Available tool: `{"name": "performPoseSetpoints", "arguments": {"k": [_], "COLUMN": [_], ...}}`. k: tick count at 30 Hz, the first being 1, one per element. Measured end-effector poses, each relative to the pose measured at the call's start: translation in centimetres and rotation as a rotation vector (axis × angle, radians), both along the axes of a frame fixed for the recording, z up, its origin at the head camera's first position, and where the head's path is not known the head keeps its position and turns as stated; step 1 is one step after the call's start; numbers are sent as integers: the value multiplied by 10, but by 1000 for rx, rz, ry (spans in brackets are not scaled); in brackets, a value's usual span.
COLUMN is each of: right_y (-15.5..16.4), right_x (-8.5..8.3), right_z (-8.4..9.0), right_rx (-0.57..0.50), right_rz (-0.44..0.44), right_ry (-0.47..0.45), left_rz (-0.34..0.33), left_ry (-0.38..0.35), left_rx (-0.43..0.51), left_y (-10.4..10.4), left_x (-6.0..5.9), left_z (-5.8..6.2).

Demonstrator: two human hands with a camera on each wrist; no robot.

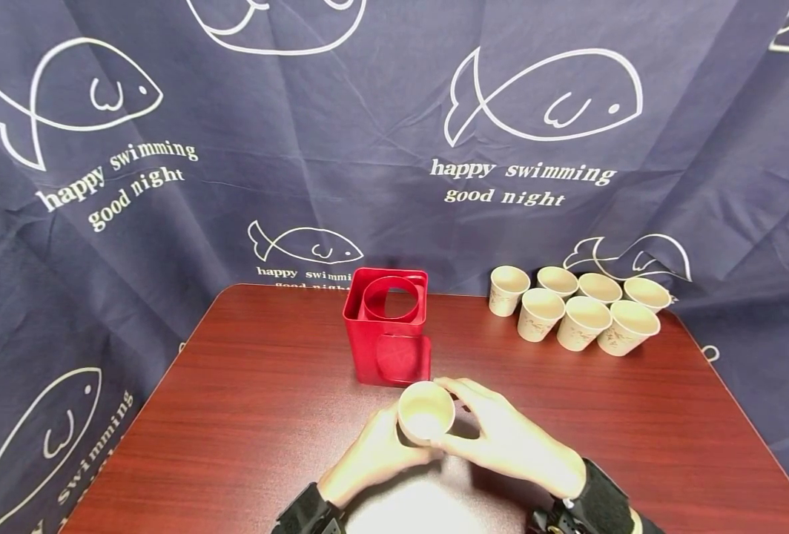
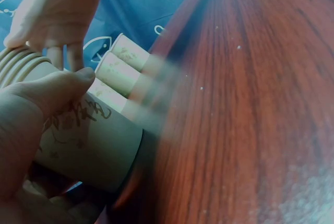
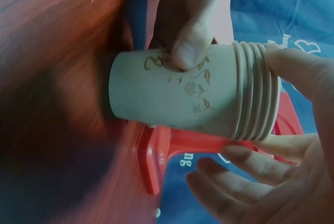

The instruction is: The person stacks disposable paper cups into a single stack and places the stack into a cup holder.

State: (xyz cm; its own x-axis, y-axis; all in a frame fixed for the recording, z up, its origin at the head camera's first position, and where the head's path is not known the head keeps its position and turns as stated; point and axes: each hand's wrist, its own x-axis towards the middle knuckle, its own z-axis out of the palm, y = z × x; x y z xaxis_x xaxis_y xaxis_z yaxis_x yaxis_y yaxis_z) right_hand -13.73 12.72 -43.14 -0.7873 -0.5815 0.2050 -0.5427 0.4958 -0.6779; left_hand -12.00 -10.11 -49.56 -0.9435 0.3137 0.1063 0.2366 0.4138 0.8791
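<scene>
A stack of nested paper cups (image 1: 425, 412) with a floral print is held just above the table, its open mouth facing up. My left hand (image 1: 383, 445) grips the stack's body (image 2: 88, 140), thumb (image 3: 188, 41) pressed on the print. My right hand (image 1: 464, 437) pinches the ribbed rims (image 3: 255, 93) between thumb and fingers (image 3: 250, 153). A red square cup holder (image 1: 388, 326) with a round opening on top stands right behind the stack; its base (image 3: 172, 151) shows below the cups.
Several single paper cups (image 1: 578, 311) stand upright in a cluster at the table's far right, also blurred in the left wrist view (image 2: 122, 65). The dark wooden table (image 1: 234, 415) is backed by a navy fish-print cloth (image 1: 381, 133).
</scene>
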Motion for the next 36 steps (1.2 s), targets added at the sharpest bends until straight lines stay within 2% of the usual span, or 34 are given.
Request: {"name": "performPoseSetpoints", "arguments": {"k": [6,13,23,36], "right_y": [10,28,53,96], "right_x": [0,-3,-10,-26], "right_z": [2,0,3,14], "right_rx": [75,145,131,75], "right_rz": [-24,-107,-265,-367], "right_ry": [67,140,210,320], "left_rz": [-4,10,17,19], "left_ry": [5,8,9,-23], "left_rx": [4,3,11,2], "left_y": [0,-1,0,0], "left_x": [0,0,0,1], "left_z": [-1,-3,-4,-1]}}
